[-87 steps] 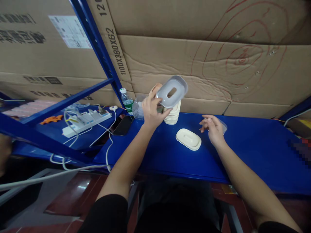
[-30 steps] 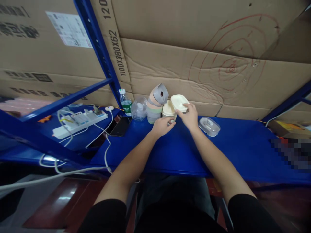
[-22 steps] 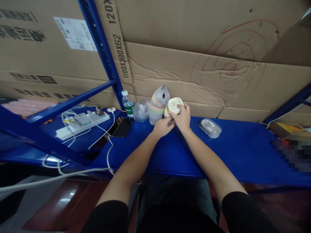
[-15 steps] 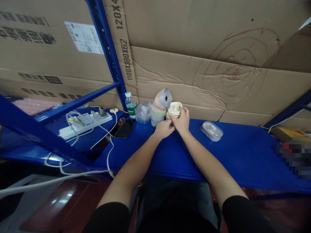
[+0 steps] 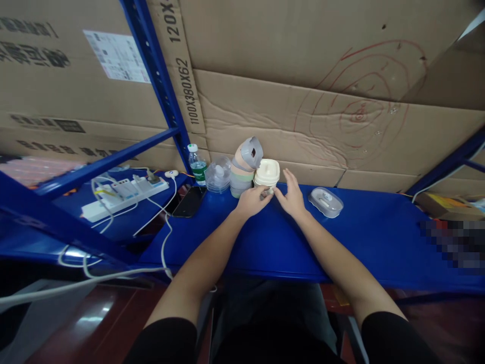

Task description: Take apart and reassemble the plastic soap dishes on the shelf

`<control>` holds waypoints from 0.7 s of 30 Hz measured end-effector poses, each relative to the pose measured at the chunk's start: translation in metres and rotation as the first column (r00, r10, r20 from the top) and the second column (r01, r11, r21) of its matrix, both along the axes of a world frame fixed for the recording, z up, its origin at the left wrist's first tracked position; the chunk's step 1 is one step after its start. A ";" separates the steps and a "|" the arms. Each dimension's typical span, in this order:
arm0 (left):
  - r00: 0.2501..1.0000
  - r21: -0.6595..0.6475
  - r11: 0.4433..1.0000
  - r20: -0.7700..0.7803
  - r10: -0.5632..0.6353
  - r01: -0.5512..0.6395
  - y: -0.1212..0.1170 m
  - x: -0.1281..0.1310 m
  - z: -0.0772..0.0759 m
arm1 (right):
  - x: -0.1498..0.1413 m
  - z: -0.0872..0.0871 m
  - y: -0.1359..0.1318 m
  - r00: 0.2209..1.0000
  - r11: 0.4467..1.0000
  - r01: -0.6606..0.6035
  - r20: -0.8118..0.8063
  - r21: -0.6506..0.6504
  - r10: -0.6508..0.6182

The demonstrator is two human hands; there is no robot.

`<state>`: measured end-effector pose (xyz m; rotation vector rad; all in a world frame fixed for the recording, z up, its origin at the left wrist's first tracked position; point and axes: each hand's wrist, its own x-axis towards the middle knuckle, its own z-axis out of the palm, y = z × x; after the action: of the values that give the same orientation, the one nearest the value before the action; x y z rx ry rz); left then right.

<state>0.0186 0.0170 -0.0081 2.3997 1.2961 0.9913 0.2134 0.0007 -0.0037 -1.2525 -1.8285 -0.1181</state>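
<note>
A cream square-topped container [image 5: 268,172], seemingly stacked in layers, stands at the back middle of the blue table. In front of it, my left hand [image 5: 251,202] has its fingers curled together; a small greyish thing shows at the fingertips, too small to name. My right hand [image 5: 292,198] is open beside the container's right side, fingers apart, holding nothing. Left of the container rises a leaning stack of grey, peach and green cup-like pieces [image 5: 242,177]. Clear plastic round lids or bowls [image 5: 218,175] sit further left.
A water bottle [image 5: 197,166] and a black phone [image 5: 190,201] are at the left. To the right lies a clear lidded box [image 5: 326,202]. A power strip with cables [image 5: 125,198] stretches beyond the blue rack post [image 5: 159,76]. Cardboard [image 5: 257,111] backs the table [image 5: 265,247].
My right hand has let go of the cream container's top and drawn back to the right, opening its fingers. My left hand stays near the container's front. The camera view has shifted slightly.
</note>
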 end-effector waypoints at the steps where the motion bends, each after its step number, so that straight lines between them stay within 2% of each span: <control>1: 1.000 -0.005 1.000 0.002 -0.003 0.003 0.001 0.000 -0.001 | 0.009 0.002 -0.004 0.999 1.000 0.005 0.040 -0.004 -0.005; 4: 1.000 -0.025 1.000 -0.005 0.006 -0.006 0.003 -0.001 -0.003 | 0.046 0.009 -0.018 0.976 0.996 0.071 0.208 -0.053 -0.058; 7: 1.000 -0.033 0.999 -0.027 -0.006 0.005 0.003 0.000 -0.004 | 0.098 0.011 -0.034 0.912 0.952 0.281 0.343 -0.119 -0.226; 8: 0.999 -0.034 0.999 -0.039 -0.021 0.019 0.003 0.001 -0.004 | 0.116 0.011 -0.039 0.883 0.916 0.371 0.366 -0.155 -0.296; 10: 0.996 -0.032 0.998 -0.067 -0.063 0.061 0.003 0.002 -0.005 | 0.147 0.009 -0.045 0.817 0.781 0.542 0.414 -0.311 -0.402; 11: 0.993 -0.033 0.996 -0.083 -0.086 0.084 0.003 0.003 -0.006 | 0.159 0.007 -0.047 0.802 0.710 0.574 0.455 -0.408 -0.387; 12: 0.989 -0.037 0.994 -0.099 -0.108 0.105 0.003 0.004 -0.007 | 0.168 0.005 -0.048 0.796 0.666 0.587 0.476 -0.460 -0.373; 13: 0.985 -0.043 0.991 -0.114 -0.128 0.124 0.002 0.005 -0.007 | 0.173 0.004 -0.047 0.800 0.643 0.585 0.482 -0.494 -0.357; 14: 0.981 -0.053 0.989 -0.127 -0.147 0.142 0.002 0.006 -0.008 | 0.174 0.002 -0.046 0.813 0.645 0.566 0.477 -0.514 -0.334; 16: 0.972 -0.079 0.982 -0.148 -0.182 0.171 0.001 0.007 -0.009 | 0.168 0.000 -0.043 0.870 0.715 0.460 0.428 -0.526 -0.245; 19: 0.959 -0.107 0.971 -0.164 -0.230 0.215 -0.002 0.007 -0.009 | 0.144 -0.003 -0.040 0.951 0.836 0.151 0.309 -0.528 0.024; 21: 0.954 -0.101 0.966 -0.164 -0.250 0.236 -0.005 0.007 -0.009 | 0.125 -0.002 -0.042 0.957 0.856 -0.025 0.235 -0.517 0.170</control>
<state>0.0259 0.0122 -0.0166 2.5527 1.0354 0.6597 0.3381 -0.0417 -0.0059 -1.5580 -2.2542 0.2881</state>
